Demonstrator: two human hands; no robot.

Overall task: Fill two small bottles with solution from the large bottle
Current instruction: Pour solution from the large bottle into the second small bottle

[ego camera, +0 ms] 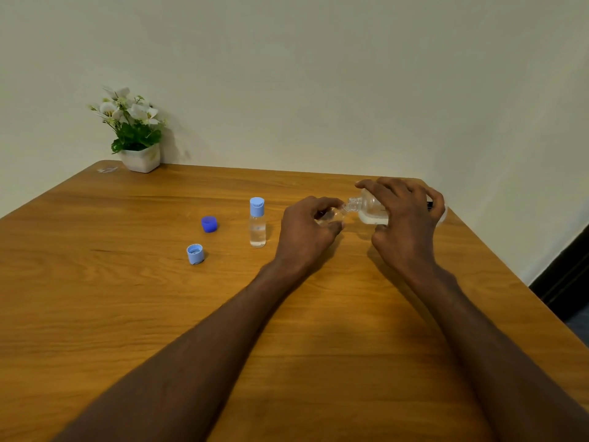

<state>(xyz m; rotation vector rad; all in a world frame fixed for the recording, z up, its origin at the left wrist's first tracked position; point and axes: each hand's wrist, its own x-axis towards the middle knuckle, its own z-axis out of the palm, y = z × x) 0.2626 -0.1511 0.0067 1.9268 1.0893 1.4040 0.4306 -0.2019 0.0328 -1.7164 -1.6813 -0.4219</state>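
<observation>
The right hand holds the large bottle tipped on its side, fingers closed over the top of it, so much of its body is hidden. Its open neck meets the mouth of a small bottle, which the left hand grips; the curled fingers cover most of this bottle. A second small bottle, capped, stands upright on the bench just left of the hands. Two loose blue caps lie further left.
</observation>
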